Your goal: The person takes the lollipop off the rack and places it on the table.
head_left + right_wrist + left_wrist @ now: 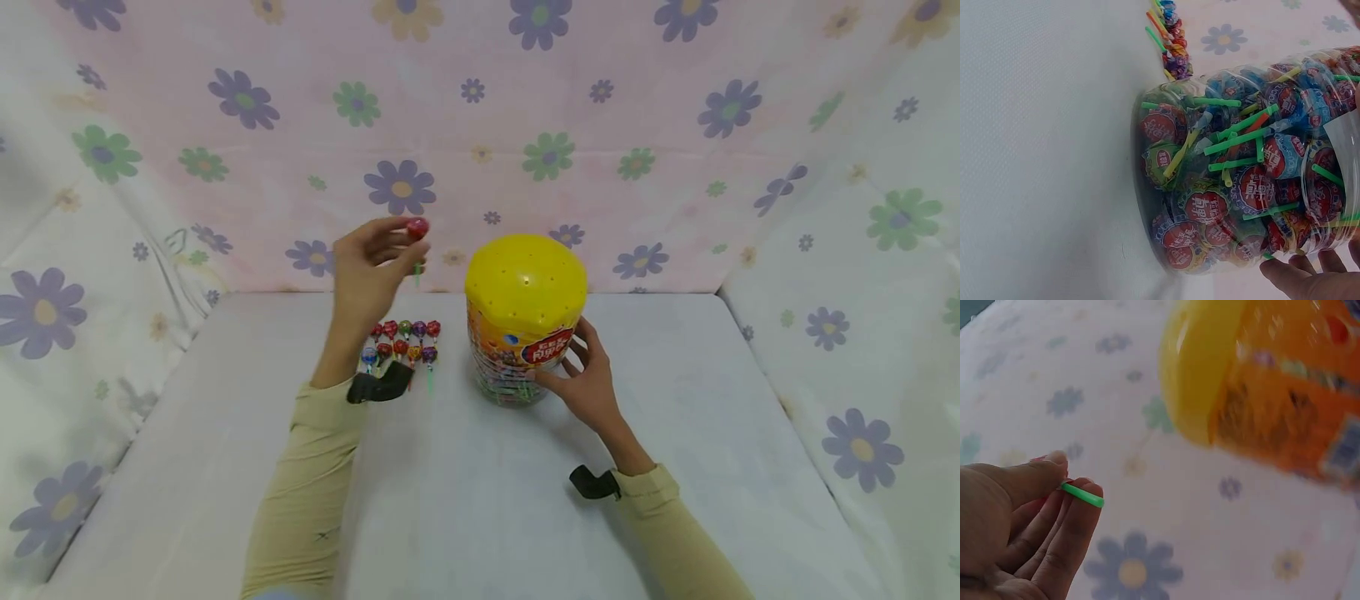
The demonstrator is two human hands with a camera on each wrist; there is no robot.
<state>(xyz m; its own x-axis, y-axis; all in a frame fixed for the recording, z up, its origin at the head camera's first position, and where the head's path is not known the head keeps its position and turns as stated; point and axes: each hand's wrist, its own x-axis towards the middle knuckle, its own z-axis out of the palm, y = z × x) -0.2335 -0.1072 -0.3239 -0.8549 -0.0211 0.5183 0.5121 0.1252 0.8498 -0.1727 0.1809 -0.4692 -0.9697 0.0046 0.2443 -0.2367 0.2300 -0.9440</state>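
Observation:
A lollipop (417,227) with a red wrapper is pinched between the thumb and fingers of my left hand (371,262), raised above the table. Its green stick (1085,495) pokes out past the fingertips in the left wrist view. My right hand (585,379) grips the side of a big clear jar (1235,169), thumb in front and fingers round the far side. Wrapped lollipops with coloured sticks fill the jar. On top of it is a yellow lid (525,279), and a printed orange label (495,337) wraps the upper body.
Left of the jar, several lollipops (405,329) lie in two rows on the white tabletop (465,492), partly hidden by the left wrist's black camera mount (382,383). Flower-patterned cloth (480,125) hangs behind and along both sides of the table.

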